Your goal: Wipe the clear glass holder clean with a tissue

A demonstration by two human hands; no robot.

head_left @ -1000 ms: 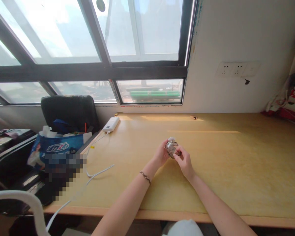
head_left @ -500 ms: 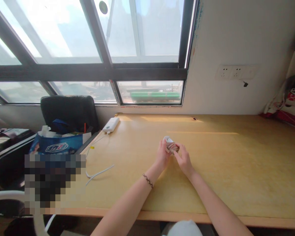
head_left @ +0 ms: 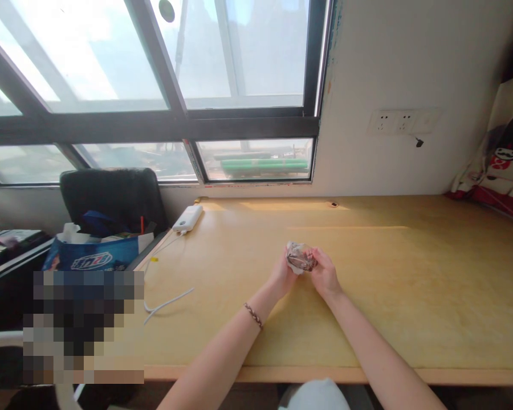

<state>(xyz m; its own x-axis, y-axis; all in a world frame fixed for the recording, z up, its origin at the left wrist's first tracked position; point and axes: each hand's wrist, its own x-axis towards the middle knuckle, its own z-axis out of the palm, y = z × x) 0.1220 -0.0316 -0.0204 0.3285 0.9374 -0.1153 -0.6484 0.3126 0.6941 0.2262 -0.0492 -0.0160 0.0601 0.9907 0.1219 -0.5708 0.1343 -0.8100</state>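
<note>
A small, shiny brown packet (head_left: 301,258) with a crumpled white covering is held between both hands above the table. My left hand (head_left: 283,270), with a braided bracelet on its wrist, grips the packet's left side and the white part. The fingers of my right hand (head_left: 326,272) close on its right end. The packet's underside is hidden, and its printing is too blurred to read.
The yellow wooden table (head_left: 410,285) spreads around my hands. A white power bank (head_left: 188,218) with a white cable (head_left: 169,303) lies at the left. Left of the table are a black chair (head_left: 111,191) and a blue bag (head_left: 94,255). A patterned bag (head_left: 507,165) stands at the right.
The packet has turned in my hands, and more of its brown face shows now. My right fingers have shifted to its right end. The view has moved slightly to the right.
</note>
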